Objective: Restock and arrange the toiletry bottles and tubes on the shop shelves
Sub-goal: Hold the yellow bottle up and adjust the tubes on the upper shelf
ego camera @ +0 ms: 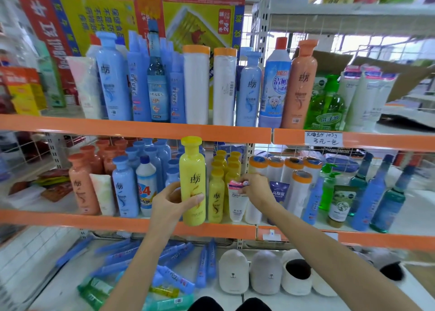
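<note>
I note the middle shelf stocked with bottles. My left hand grips the yellow bottle upright at its front edge. My right hand pinches the crimped top of the white tube standing just beside it.

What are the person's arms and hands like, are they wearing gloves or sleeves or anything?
No gloves and no sleeves in view. Both forearms are bare from the bottom of the picture up to the wrists, and the left hand and right hand are bare too. I see no watch, bracelet or ring. The arms look slender. Near the bottom edge, dark clothing shows between the arms.
</note>
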